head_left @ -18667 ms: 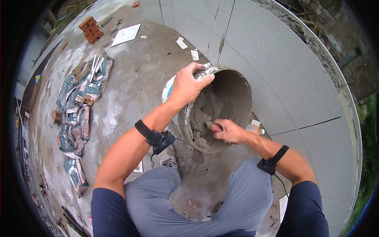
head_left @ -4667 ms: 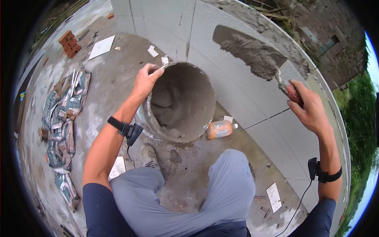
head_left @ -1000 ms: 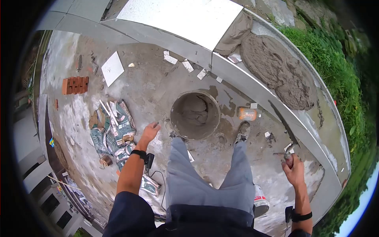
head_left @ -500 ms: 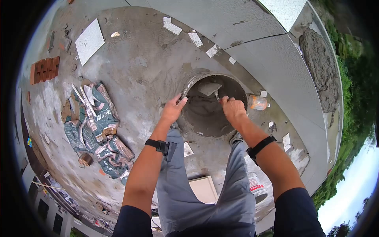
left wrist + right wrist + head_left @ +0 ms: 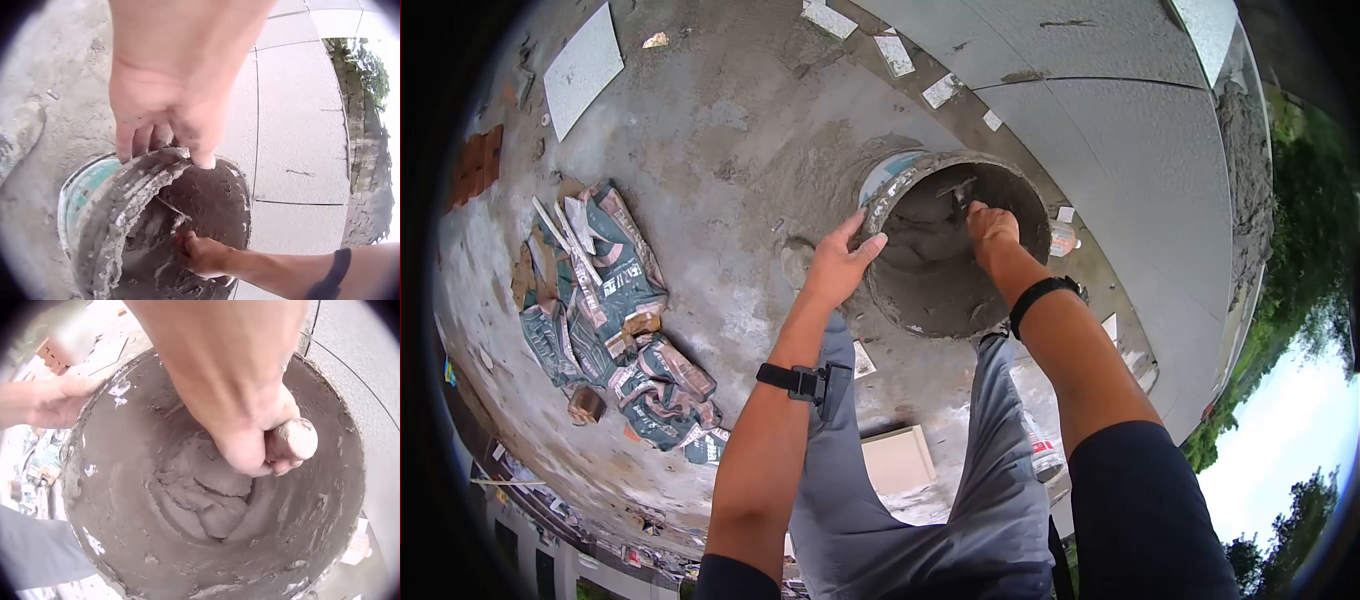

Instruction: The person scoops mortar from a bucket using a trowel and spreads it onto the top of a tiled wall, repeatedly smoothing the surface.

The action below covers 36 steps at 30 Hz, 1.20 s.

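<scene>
A mortar-caked bucket (image 5: 882, 180) leans toward me on the ground, its mouth facing up and back. My left hand (image 5: 840, 268) grips its left rim; in the left wrist view, the thumb is over the inside and the fingers (image 5: 142, 139) are outside. Deep inside, my right hand (image 5: 997, 232) holds a trowel by its handle, whose pale butt end (image 5: 299, 439) sticks out of the fist in the right wrist view. Part of the trowel (image 5: 962, 190) shows ahead of that hand, the rest hidden by mortar or hand. Grey mortar (image 5: 212, 481) lies cracked and folded at the bottom.
A low tiled wall (image 5: 1100, 150) curves along the right, with mortar (image 5: 1245, 180) on top. Beside the bucket lies an orange-labelled bottle (image 5: 1063, 238). Crumpled bags (image 5: 615, 330), a white tile (image 5: 584, 72) and bricks (image 5: 475, 170) lie left; a container (image 5: 1043, 455) stands by my right leg.
From beside the wall, my right hand has brought the trowel down into the bucket. My left hand has come onto the rim, and the bucket has tipped toward me.
</scene>
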Tool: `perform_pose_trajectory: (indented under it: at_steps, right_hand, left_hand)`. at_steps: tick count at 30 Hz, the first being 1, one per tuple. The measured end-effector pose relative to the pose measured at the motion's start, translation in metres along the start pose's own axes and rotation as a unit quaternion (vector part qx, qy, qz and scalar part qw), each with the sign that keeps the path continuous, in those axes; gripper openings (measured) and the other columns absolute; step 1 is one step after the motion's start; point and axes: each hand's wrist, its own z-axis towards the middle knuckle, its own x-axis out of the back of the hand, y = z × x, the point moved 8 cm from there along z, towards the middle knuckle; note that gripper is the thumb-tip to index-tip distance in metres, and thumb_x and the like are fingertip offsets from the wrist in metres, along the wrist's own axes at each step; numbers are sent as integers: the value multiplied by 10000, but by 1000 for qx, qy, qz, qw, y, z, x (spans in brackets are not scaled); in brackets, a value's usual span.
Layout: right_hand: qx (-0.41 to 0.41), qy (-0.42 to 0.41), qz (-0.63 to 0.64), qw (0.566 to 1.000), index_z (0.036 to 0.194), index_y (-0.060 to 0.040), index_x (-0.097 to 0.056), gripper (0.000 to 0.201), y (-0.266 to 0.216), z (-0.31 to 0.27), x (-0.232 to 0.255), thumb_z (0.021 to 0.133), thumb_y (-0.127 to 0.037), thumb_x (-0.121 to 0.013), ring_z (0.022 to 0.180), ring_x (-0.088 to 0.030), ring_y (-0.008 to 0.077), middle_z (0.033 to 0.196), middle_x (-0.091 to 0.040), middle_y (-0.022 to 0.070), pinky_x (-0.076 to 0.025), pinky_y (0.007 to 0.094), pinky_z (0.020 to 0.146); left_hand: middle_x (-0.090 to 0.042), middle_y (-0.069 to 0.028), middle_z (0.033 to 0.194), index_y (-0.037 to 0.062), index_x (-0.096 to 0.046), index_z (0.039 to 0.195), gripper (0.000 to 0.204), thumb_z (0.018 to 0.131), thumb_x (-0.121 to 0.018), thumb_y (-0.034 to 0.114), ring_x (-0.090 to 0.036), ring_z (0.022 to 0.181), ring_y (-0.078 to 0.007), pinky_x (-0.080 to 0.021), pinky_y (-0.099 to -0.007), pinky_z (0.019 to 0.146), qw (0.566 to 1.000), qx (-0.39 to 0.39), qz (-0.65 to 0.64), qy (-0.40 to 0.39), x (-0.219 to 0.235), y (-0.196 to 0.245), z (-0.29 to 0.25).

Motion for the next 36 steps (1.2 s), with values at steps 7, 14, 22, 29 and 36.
perform_pose_trajectory:
  at_steps: [7, 14, 22, 29, 36]
  right_hand:
    - [30, -77, 114, 990, 1415, 101, -406, 659, 35, -33, -67, 881, -183, -667, 1124, -683, 304, 1266, -661, 200, -578, 383, 920]
    - [63, 5, 383, 922, 1229, 107, -521, 435, 84, -112, -101, 885, -160, -532, 1088, -657, 424, 1179, -665, 268, -522, 471, 963]
    - [86, 170, 363, 912, 1205, 64, -564, 376, 97, -53, -91, 892, -141, -604, 1060, -696, 367, 1141, -698, 239, -570, 423, 870]
    - [92, 114, 256, 955, 1343, 40, -513, 585, 84, -47, -180, 834, -138, -738, 1101, -699, 274, 1249, -681, 161, -571, 347, 866]
    - [114, 123, 446, 879, 1210, 23, -565, 357, 155, -141, -222, 887, -116, -631, 1035, -703, 355, 1062, -723, 202, -567, 449, 847]
  left_hand:
    - [-622, -279, 1310, -56, -476, 1437, 759, 866, -775, 345, -604, 1243, -338, -459, -375, 1038, 992, 25, 125, -17, -23, 22, -11]
    - [-586, -280, 1354, -53, -485, 1431, 740, 851, -774, 304, -559, 1290, -389, -427, -393, 1081, 962, -33, 269, -16, -93, 85, -29]
    - [-581, -238, 1387, -2, -514, 1433, 689, 865, -755, 306, -562, 1276, -368, -423, -388, 1075, 899, -125, 417, -41, -214, 109, -57]
    - [-580, -250, 1379, -8, -534, 1412, 663, 853, -769, 259, -582, 1241, -366, -436, -398, 1055, 862, -167, 477, -41, -287, 114, -74]
    - [-600, -252, 1347, -34, -561, 1380, 670, 811, -798, 229, -582, 1186, -400, -450, -429, 1035, 853, -141, 501, -51, -319, 115, -79]
